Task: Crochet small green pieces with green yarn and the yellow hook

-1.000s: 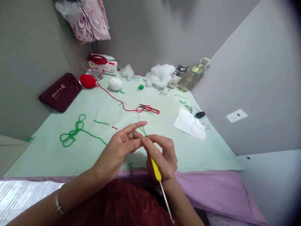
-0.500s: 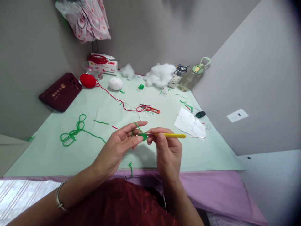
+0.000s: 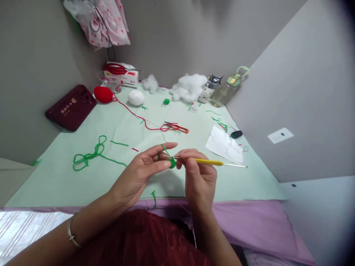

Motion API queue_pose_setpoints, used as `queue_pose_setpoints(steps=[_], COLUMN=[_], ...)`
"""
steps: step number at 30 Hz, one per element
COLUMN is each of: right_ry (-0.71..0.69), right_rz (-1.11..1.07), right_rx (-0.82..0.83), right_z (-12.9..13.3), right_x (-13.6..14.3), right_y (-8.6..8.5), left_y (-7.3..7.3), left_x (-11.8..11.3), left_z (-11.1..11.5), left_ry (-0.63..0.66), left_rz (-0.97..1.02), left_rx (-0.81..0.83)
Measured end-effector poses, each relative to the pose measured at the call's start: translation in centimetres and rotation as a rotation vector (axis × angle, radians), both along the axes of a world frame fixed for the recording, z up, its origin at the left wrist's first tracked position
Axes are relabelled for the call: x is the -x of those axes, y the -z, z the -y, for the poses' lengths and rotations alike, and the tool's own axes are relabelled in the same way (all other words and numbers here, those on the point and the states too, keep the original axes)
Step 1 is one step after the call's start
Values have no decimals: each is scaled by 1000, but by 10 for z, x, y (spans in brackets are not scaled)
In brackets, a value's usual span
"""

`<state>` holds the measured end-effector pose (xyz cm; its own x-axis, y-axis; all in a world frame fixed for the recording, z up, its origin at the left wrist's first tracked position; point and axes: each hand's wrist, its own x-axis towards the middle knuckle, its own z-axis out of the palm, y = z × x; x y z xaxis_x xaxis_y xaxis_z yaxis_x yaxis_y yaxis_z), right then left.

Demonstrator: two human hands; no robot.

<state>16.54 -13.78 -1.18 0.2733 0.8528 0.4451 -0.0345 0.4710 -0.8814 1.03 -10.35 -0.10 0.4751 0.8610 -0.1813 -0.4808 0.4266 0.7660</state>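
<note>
Between thumb and fingers, my left hand [image 3: 145,162] pinches a small green crochet piece [image 3: 172,163]. Its index finger is stretched out with green yarn [image 3: 165,149] wrapped over it. My right hand [image 3: 200,177] is closed around a crochet hook [image 3: 209,162] with a yellow handle and metal ends. The thin hook tip lies at the top edge of the green piece; whether it passes through a stitch is too small to tell. From the left hand, the yarn trails to a loose green tangle [image 3: 88,157] on the table.
Beyond my hands lie orange thread snips [image 3: 180,128], red yarn [image 3: 104,95] and a white ball [image 3: 136,98]. White stuffing [image 3: 188,88], a pen cup [image 3: 208,90] and a bottle [image 3: 227,88] stand along the back. White paper [image 3: 223,145] is at right, a maroon phone-shaped case [image 3: 72,108] at left.
Both hands have shifted slightly to the right with the green piece and the hook. The loose green yarn on the left has been drawn a little to the right.
</note>
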Motion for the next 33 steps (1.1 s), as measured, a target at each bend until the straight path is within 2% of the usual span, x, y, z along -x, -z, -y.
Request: queue_pose_setpoints(steps=[3, 9, 13, 17, 21, 23, 25, 27, 29, 31, 33], right_ry=[-3, -107, -110, -12, 135, 235, 315, 296, 208, 111, 55], right_rz=[38, -208, -168, 82, 555, 757, 830, 702, 425, 182, 116], right_rx=[49, 121, 104, 13, -230, -347, -381, -305, -189, -101, -68], right_z=[1, 0, 0, 6, 13, 14, 14, 13, 10, 6, 3], right_x=[2, -3, -6, -7, -3, 0, 1, 0, -2, -3, -2], right_y=[3, 3, 0, -2, 2, 7, 10, 8, 4, -1, -5], left_y=[-1, -2, -3, -4, -6, -7, -7, -6, -5, -5, -5], left_x=[-1, 1, 4, 4, 1, -1, -1, 0, 2, 3, 3], left_z=[3, 3, 4, 5, 8, 8, 7, 4, 0, -1, 0], left_ry=[0, 6, -15, -83, -172, -169, -96, -5, 39, 30, 18], left_rz=[-35, -97, -118, -209, -337, -312, -209, -86, -8, 4, -27], left_rx=[-37, -26, -58, -143, -259, -233, -107, 42, 99, 69, 7])
